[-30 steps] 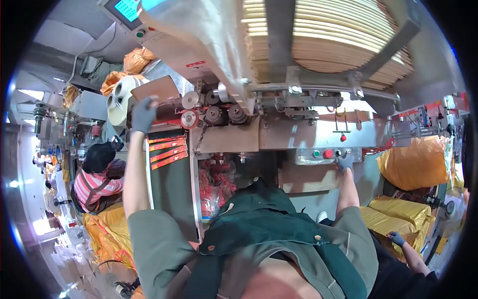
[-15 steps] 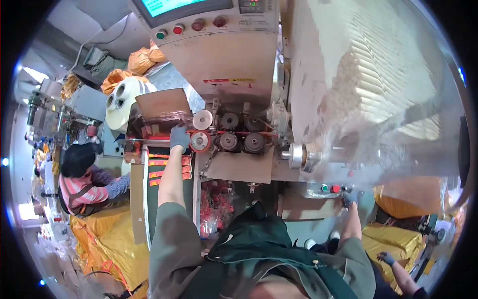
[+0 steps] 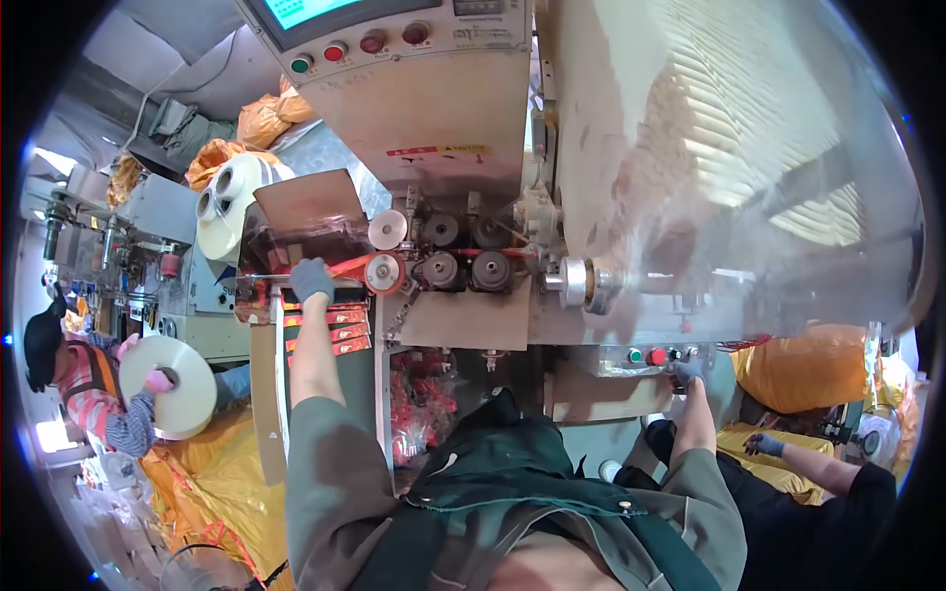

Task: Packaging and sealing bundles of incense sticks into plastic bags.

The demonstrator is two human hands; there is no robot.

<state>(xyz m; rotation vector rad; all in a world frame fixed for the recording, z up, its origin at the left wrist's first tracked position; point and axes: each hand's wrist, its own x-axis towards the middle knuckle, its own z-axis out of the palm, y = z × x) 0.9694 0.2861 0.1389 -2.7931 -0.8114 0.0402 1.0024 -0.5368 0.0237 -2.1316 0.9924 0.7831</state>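
Left hand (image 3: 312, 281) right at the red strip (image 3: 349, 265), which runs rightward to the red-rimmed wheel (image 3: 383, 273); pinching or just touching, I can't tell. Right hand (image 3: 685, 374) at the control box (image 3: 613, 361), its fingers too small to read. I'd want that strip flat, untwisted, fingertips well clear of the wheel.
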